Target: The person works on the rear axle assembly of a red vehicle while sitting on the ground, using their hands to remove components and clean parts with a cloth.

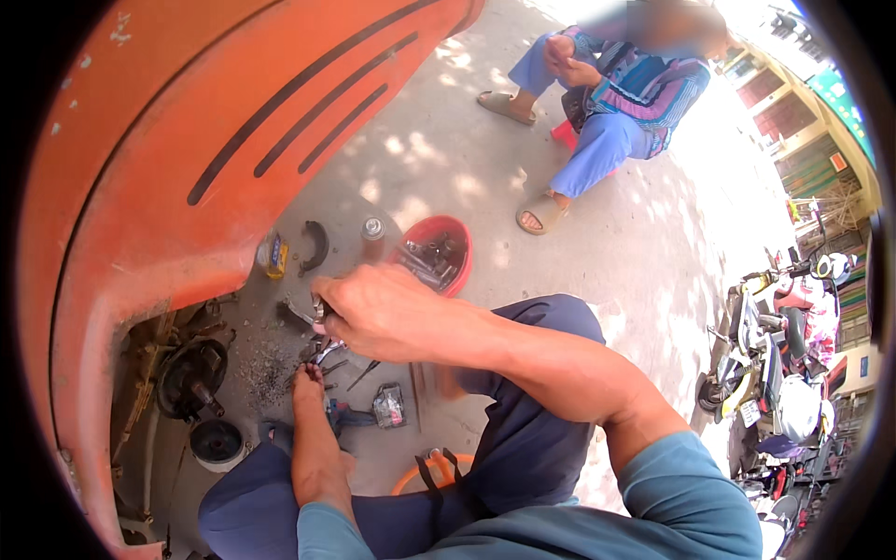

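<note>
The work looks partway through, apart rather than closed up: in the lower left of the frame the wheel hub [191, 377] is uncovered, its spindle bare under the orange vehicle body [252, 121]. A curved brake shoe [315, 246] lies loose on the ground [425, 168] left of centre, and a round black part [217, 441] sits below the hub, so these pieces are not fitted. The red basin [466, 264] near the centre holds loose metal pieces.

The right hand [378, 308] is left of centre, palm down, its fingers curled round a metal tool [318, 304] whose type is hidden; its forearm runs nearly level from the bent elbow at right. The left hand [307, 378] is lower, its forearm rising almost straight from the bottom edge. Its fingers are drawn together beside a shiny metal piece [329, 350]; I cannot tell whether they pinch it.
</note>
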### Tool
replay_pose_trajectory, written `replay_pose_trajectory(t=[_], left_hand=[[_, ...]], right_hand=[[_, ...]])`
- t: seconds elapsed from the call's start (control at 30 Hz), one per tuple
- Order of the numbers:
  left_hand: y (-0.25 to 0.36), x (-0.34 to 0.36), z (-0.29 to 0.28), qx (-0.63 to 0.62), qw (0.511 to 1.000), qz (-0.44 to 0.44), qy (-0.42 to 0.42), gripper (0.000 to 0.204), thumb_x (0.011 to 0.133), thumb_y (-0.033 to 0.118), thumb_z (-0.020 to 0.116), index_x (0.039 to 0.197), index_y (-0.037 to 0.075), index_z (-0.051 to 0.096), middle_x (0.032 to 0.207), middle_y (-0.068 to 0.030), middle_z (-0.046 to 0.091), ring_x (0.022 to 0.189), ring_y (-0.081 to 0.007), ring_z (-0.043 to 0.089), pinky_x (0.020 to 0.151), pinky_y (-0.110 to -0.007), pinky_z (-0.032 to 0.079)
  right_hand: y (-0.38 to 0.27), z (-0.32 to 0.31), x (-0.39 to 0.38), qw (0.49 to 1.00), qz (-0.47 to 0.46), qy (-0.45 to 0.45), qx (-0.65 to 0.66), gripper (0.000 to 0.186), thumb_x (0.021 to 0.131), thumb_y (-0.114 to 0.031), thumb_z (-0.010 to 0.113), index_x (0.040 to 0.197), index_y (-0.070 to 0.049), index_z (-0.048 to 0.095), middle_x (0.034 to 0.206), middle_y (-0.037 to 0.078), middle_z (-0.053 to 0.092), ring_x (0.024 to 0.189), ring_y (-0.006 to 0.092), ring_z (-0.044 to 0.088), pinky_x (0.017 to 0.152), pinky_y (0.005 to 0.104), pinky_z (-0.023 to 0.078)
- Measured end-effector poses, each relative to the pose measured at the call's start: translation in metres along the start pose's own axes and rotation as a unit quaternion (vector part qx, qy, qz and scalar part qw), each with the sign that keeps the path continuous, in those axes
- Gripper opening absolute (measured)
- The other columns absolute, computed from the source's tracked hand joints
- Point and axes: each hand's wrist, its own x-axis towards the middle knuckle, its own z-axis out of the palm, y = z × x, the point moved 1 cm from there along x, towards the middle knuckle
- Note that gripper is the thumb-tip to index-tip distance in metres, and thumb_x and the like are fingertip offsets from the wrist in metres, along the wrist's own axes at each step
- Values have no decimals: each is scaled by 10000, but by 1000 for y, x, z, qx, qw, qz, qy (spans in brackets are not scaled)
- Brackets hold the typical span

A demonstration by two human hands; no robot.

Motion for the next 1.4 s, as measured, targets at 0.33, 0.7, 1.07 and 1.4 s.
replay_pose_trajectory(t=[0.33,0.7,1.07,1.4], left_hand=[[21,-28,0,97,989,-22,-113,294,997,394,540,923,113,587,770,-28,624,620,-127,580,485,-219,449],[-65,11,-19,73,993,-52,-72,537,926,509,636,1058,4,510,897,-107,649,785,-224,666,635,-273,593],[-30,-11,18,355,932,37,68,617,893,614,617,852,-1,594,649,-106,587,525,-208,582,425,-308,427],[2,-13,7,315,935,143,76,444,905,370,630,990,-66,643,954,-252,671,736,-304,662,615,-428,531]], right_hand=[[15,8,-7,998,-19,55,16,253,886,-177,636,995,48,596,741,260,645,791,463,645,708,534,502],[33,20,-30,999,27,-22,-9,222,878,-146,627,967,50,574,770,250,646,790,457,633,689,535,484],[31,6,-21,1000,5,7,-7,196,860,-116,622,956,42,559,804,230,654,809,438,643,696,517,504],[20,-13,-10,1000,3,16,0,206,864,-135,604,971,40,594,770,268,630,797,459,624,695,529,478]])
